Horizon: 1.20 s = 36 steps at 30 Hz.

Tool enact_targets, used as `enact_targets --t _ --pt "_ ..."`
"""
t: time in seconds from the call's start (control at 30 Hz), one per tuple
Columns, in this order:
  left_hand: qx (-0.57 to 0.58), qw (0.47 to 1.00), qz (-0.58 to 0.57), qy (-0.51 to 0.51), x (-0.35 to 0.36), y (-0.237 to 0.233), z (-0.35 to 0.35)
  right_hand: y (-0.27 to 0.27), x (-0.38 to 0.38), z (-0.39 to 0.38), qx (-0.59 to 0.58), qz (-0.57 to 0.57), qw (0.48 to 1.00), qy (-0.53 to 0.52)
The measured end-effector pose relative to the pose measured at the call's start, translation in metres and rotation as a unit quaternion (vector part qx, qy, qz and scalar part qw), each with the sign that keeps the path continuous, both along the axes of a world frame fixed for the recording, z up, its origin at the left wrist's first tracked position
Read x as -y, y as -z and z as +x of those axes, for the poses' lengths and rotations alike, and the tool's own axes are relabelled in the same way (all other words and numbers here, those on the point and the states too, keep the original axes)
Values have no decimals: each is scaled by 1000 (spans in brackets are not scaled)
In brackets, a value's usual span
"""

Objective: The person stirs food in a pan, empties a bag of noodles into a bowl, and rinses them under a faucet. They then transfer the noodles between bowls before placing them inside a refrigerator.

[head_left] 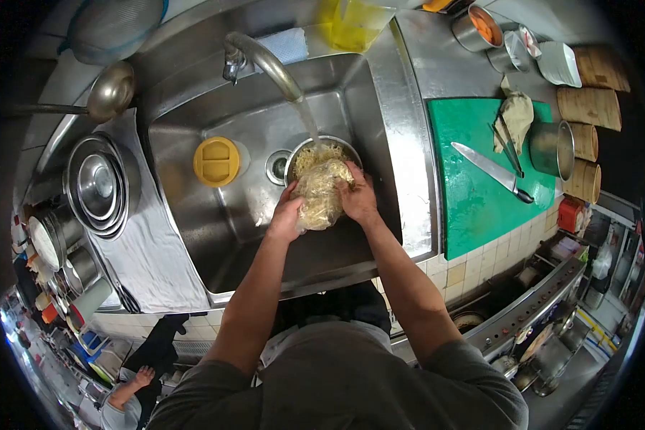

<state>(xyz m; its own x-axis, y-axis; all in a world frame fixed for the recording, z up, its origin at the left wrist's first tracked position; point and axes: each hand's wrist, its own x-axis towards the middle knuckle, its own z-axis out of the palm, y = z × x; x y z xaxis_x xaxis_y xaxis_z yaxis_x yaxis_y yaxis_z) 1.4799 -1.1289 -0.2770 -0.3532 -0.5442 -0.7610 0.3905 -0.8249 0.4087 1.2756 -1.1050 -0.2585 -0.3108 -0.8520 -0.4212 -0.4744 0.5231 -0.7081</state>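
Both hands hold a clear plastic bag of pale noodles (pixel 318 204) over the sink. My left hand (pixel 287 215) is closed on the bag's left side, and my right hand (pixel 358 195) grips its right side. Beyond the bag, a round metal bowl (pixel 356 153) stands in the sink, partly covered by it, with loose noodles (pixel 309 158) inside. Water runs from the faucet (pixel 272 66) into the bowl. Just left of the bowl is the drain (pixel 276 166).
A container with a yellow lid (pixel 216 162) sits in the sink's left part. Nested metal bowls (pixel 97 185) rest left of the sink. On the right, a green cutting board (pixel 473 208) bears a knife (pixel 486 166), tongs and a cloth. Another person (pixel 125 393) stands at lower left.
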Motion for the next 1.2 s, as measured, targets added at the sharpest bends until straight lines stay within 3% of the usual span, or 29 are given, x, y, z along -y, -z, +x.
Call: enact_targets --t 0.03,0.17,0.27,0.33,0.4,0.47,0.57,0.6,0.63,0.7,0.73,0.77,0.83,0.87,0.93,1.0,1.1,1.17,1.2 --pt "-43 999 -12 -28 0 -2 2 1 1 -1 69 -43 996 42" --pt "-19 999 -29 -14 -1 -15 9 1 -3 -6 75 -108 990 52" --pt "-23 997 -22 -67 -6 -25 2 4 -2 2 21 -126 991 41" --pt "-26 997 -44 -58 -8 -30 -2 8 1 13 -28 -177 978 106" --pt "-28 997 -58 -46 -15 -32 -10 13 6 20 -51 -150 984 77" --pt "39 997 -31 63 -12 -30 -26 12 10 32 -107 -69 992 15" --pt "70 991 -107 44 -21 20 -32 15 16 32 -123 -39 991 -26" --pt "15 990 -120 76 -18 27 -22 21 21 30 94 -13 990 104" --pt "15 989 -122 76 -6 19 -17 22 23 25 94 -15 990 104" --pt "42 998 22 50 16 -2 -13 22 22 4 226 57 963 136" --pt "106 993 15 53 19 0 -15 89 9 -12 250 31 963 97" --pt "106 993 15 53 23 1 -17 84 8 -10 250 31 963 96" --pt "218 969 -29 114 33 0 -24 64 5 -7 60 55 983 163" --pt "194 977 -4 91 40 -19 -29 58 5 -6 59 55 983 164" --pt "178 979 -19 101 39 19 -30 49 9 -4 309 127 910 245" --pt "163 980 -35 112 33 45 -29 49 7 -1 294 133 923 209" --pt "221 965 -110 86 27 36 -25 36 7 1 246 120 949 156" --pt "160 982 -38 89 35 -9 -20 9 9 0 173 84 974 122" --pt "172 982 -34 73 34 -11 -19 -2 10 -1 137 66 983 104"
